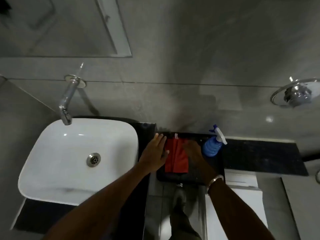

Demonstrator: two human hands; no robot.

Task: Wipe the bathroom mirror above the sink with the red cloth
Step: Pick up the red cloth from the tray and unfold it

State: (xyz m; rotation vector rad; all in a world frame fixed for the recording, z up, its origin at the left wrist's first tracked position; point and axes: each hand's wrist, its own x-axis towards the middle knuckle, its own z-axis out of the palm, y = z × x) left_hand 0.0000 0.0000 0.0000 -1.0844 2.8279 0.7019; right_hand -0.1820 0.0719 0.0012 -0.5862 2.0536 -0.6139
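The red cloth (175, 157) lies folded flat in a black tray (215, 167) on the counter to the right of the sink. My left hand (155, 155) rests with fingers spread on the cloth's left edge. My right hand (193, 151) presses on the cloth's right side; its fingers are blurred, and whether they grip the cloth is unclear. A metal bangle sits on my right wrist. The mirror (57, 26) hangs on the wall at the upper left, above the sink.
A white basin (57, 158) with a chrome wall tap (66, 103) sits at left. A blue spray bottle (213, 144) stands in the tray's far right corner. A round chrome fitting (294, 92) is on the wall at right. A dark counter (259, 156) runs rightward.
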